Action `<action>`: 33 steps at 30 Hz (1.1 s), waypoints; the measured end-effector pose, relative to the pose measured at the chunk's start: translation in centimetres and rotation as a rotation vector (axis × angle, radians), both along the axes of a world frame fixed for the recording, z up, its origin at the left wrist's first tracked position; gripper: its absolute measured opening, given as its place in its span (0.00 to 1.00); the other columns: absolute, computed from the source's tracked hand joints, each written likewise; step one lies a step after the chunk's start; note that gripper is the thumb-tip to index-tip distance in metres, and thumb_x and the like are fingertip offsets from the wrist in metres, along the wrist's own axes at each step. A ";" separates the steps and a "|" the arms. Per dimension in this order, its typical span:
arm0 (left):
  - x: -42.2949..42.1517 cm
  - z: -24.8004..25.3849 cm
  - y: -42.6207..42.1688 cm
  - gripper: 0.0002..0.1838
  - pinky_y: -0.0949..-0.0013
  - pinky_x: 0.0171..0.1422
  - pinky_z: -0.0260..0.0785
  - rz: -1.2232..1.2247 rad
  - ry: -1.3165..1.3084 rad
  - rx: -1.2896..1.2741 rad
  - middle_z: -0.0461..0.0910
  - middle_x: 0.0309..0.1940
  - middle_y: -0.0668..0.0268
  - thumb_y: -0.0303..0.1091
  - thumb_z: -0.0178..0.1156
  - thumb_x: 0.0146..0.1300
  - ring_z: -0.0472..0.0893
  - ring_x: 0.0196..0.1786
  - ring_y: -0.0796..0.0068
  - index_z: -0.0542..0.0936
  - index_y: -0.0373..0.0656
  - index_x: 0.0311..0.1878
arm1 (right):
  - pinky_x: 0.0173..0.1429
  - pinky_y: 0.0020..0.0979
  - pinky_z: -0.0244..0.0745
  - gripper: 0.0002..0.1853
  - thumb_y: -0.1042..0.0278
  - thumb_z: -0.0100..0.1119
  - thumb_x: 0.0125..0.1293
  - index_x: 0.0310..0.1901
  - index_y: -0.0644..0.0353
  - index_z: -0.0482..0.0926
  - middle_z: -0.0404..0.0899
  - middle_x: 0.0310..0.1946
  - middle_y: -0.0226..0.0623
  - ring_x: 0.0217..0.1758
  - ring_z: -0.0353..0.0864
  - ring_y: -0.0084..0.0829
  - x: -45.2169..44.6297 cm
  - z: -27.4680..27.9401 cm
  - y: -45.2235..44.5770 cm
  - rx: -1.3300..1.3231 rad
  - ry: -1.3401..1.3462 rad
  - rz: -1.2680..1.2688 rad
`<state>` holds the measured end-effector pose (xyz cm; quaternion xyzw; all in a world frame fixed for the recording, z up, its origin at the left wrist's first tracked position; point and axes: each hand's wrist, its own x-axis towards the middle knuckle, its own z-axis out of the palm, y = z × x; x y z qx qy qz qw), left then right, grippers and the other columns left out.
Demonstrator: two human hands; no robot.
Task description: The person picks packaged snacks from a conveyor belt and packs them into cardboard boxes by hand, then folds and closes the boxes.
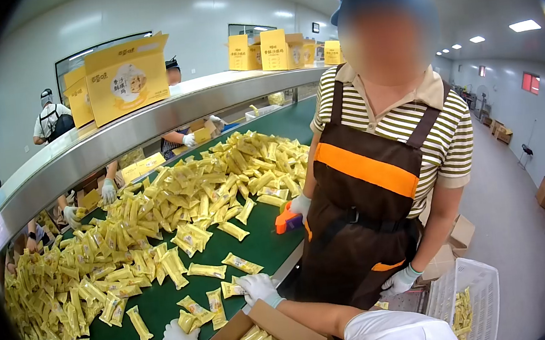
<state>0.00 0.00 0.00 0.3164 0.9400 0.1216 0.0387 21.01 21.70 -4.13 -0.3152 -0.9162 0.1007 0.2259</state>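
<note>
My left hand [181, 339], in a white glove, is at the near edge of the green conveyor belt [180, 299]. Its fingers are closed around the end of a yellow snack packet [187, 321]. In a matching glove, my right hand [258, 287] reaches over the belt with fingers stretched out, their tips at another yellow packet [232, 288]. Below both hands, an open cardboard box [282, 325] holds rows of the same packets. A large heap of packets [188, 192] covers much of the belt, and several lie loose near my hands.
A person in a brown apron [358, 227] stands close at the right, holding an orange and purple tool [286, 220]. Beside them is a white plastic crate [481, 294] with packets. Yellow printed boxes [127, 79] stand on the metal shelf [149, 131]. Gloved co-workers' hands [109, 191] work across the belt.
</note>
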 end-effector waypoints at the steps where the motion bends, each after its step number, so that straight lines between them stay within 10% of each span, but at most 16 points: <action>1: 0.2 -0.5 0.1 0.35 0.55 0.56 0.73 -0.004 0.000 0.020 0.79 0.49 0.62 0.52 0.80 0.42 0.80 0.53 0.59 0.79 0.52 0.54 | 0.59 0.48 0.72 0.27 0.67 0.64 0.53 0.58 0.50 0.79 0.82 0.53 0.40 0.56 0.81 0.44 0.3 0.1 0.2 0.023 0.045 0.010; 8: 2.2 -1.3 -1.6 0.30 0.54 0.55 0.74 -0.231 0.107 0.075 0.79 0.46 0.62 0.50 0.76 0.49 0.80 0.51 0.56 0.79 0.51 0.54 | 0.42 0.53 0.80 0.15 0.53 0.65 0.53 0.38 0.52 0.83 0.85 0.32 0.47 0.37 0.86 0.52 1.5 4.5 -0.1 -0.107 -0.271 0.011; 16: 0.7 1.7 -1.8 0.25 0.55 0.56 0.76 -0.143 -0.030 -0.189 0.80 0.48 0.59 0.54 0.72 0.58 0.80 0.54 0.56 0.82 0.47 0.51 | 0.55 0.46 0.79 0.16 0.61 0.72 0.57 0.44 0.54 0.80 0.82 0.45 0.46 0.50 0.84 0.48 -0.4 2.3 4.4 -0.082 -0.380 0.159; 25: -1.3 2.3 -1.1 0.30 0.53 0.56 0.78 0.228 -0.364 0.448 0.86 0.46 0.48 0.57 0.69 0.59 0.86 0.49 0.46 0.81 0.40 0.51 | 0.57 0.43 0.75 0.12 0.67 0.66 0.61 0.46 0.52 0.81 0.83 0.44 0.40 0.52 0.82 0.44 -1.6 10.0 5.9 -0.232 -0.023 0.676; 33: 0.0 4.1 10.4 0.33 0.53 0.56 0.79 0.118 -0.246 -0.191 0.85 0.49 0.51 0.51 0.74 0.52 0.86 0.52 0.49 0.73 0.42 0.55 | 0.57 0.39 0.74 0.04 0.66 0.59 0.64 0.40 0.50 0.81 0.84 0.37 0.33 0.49 0.84 0.37 -9.8 5.2 0.8 0.167 -0.383 1.081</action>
